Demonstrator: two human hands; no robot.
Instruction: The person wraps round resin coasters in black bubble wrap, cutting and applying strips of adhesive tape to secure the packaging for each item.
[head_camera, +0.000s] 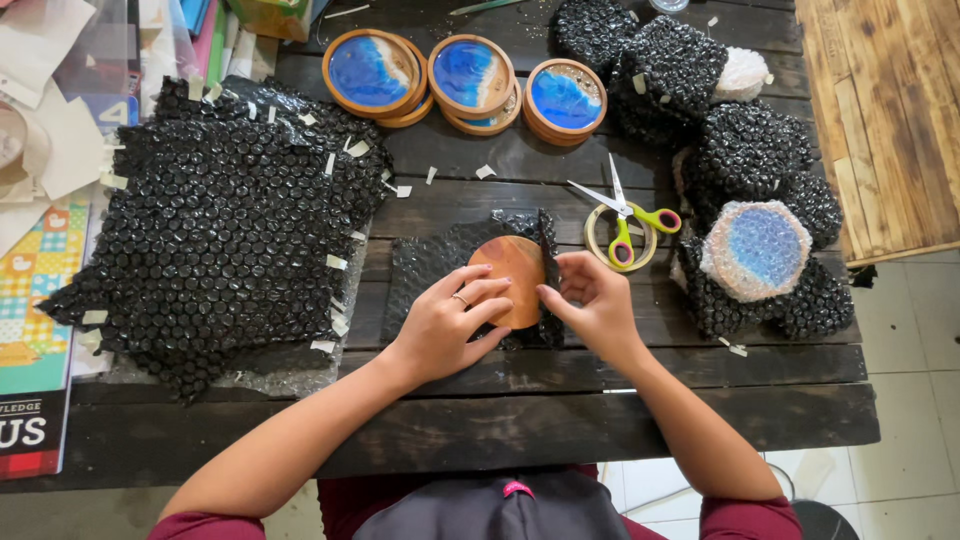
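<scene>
On a dark wooden table (600, 420), the left hand (445, 325) presses flat on a rigid, likely light round wooden coaster (512, 275) lying on soft black bubble wrap (420, 270), while the right hand (595, 300) pinches the wrap's edge.

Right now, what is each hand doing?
Left hand: open, fingers resting flat on the round wooden coaster.
Right hand: pinching the edge of the black bubble wrap sheet against that coaster.
</scene>
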